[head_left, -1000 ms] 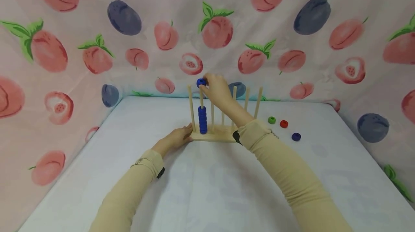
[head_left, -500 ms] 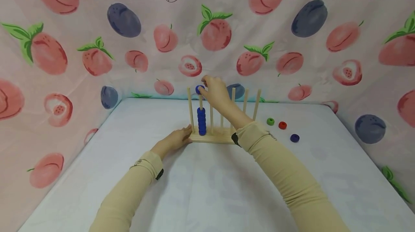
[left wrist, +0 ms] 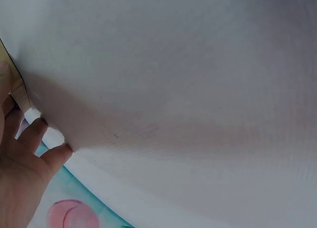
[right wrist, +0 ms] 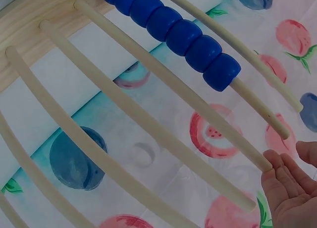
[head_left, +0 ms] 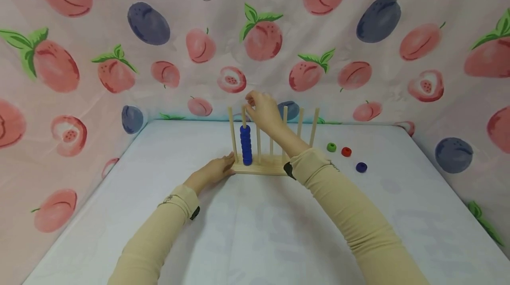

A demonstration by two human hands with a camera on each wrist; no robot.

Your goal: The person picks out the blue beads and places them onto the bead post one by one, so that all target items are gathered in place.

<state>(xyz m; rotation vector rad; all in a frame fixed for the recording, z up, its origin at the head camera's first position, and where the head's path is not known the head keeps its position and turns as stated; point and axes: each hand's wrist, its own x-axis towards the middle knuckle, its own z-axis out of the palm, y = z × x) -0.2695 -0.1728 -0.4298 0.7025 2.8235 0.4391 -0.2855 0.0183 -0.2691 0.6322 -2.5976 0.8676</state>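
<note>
A wooden peg rack (head_left: 259, 169) with a row of upright rods stands on the white table. A stack of blue beads (head_left: 246, 145) fills much of the second rod from the left; the right wrist view shows these beads (right wrist: 182, 38) close up. My left hand (head_left: 215, 171) holds the left end of the rack's base; in the left wrist view its thumb lies at the wooden edge (left wrist: 19, 91). My right hand (head_left: 264, 110) is by the top of the beaded rod, fingers loosely bent and holding nothing. In the right wrist view its fingertips (right wrist: 270, 161) are beside a bare rod's tip.
Right of the rack lie a green bead (head_left: 331, 147), a red bead (head_left: 346, 152) and a dark blue bead (head_left: 361, 167). A fruit-printed cloth (head_left: 191, 63) hangs behind the table. My right forearm covers the rack's right end.
The blue bead that my right hand pinched above the second rod is let go and now sits on top of the stack. My left hand stays at the base.
</note>
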